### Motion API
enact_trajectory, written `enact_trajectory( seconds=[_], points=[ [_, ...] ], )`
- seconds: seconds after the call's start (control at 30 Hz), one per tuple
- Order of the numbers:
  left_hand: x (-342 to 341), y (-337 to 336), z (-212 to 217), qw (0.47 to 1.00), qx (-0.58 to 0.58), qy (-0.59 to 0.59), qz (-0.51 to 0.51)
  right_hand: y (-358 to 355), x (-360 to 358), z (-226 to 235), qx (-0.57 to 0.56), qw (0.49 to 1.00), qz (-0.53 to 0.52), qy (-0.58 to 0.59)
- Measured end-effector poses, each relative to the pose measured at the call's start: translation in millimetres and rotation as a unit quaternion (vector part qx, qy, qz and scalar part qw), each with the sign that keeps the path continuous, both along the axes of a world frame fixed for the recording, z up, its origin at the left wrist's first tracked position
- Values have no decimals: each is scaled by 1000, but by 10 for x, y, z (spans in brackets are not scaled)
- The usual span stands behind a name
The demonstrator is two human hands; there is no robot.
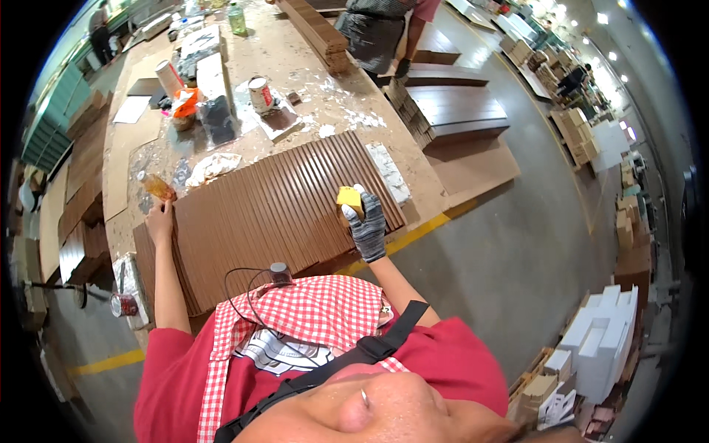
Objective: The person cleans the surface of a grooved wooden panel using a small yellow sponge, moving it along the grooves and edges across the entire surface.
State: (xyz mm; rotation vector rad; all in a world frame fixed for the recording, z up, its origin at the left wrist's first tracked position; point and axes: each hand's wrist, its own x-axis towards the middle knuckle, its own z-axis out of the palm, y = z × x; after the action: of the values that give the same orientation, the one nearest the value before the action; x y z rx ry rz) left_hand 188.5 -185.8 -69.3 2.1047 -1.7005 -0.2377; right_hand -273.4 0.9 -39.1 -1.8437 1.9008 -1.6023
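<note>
Right hand (367, 225) wearing knitted cloth glove, grey-striped, coarse weave, gripping yellow sponge block (348, 198), matt and soft-looking. Left hand (159, 221) bare, resting on fluted wood panel (273, 214), brown, ribbed, dull satin finish. Tabletop (310, 66) looking like raw board, rough, smeared with dried white filler. Tin can (261, 94) showing metal rim. Apron (310, 310) being checked woven cloth, red and white.
</note>
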Motion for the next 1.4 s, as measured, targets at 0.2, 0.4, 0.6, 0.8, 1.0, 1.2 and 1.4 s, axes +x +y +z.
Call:
enact_trajectory(
  seconds=[0.2,0.4,0.6,0.8,1.0,1.2,1.4],
  points=[
    [90,-1,-127,999,-37,-33,-11,23,-126,-54,12,999,-13,-52],
    [-219,215,340,975,-153,-137,-85,180,-482,250,-4,895,14,-447],
    [-1369,507,382,965,-224,-41,-127,72,-1733,36,-91,925,-21,-368],
    [-2193,359,158,983,-138,-8,-123,122,-2222,-470,-59,960,-109,-250],
    [-2444,366,-20,984,-36,-167,-51,146,-2151,-576,-70,974,-90,-196],
    [-2032,252,-94,990,-38,-99,-89,187,-2163,-602,-56,976,-61,-201],
    [-1803,263,-94,985,-47,-138,-96,182,-2146,-627,-80,973,-80,-199]
  ],
)
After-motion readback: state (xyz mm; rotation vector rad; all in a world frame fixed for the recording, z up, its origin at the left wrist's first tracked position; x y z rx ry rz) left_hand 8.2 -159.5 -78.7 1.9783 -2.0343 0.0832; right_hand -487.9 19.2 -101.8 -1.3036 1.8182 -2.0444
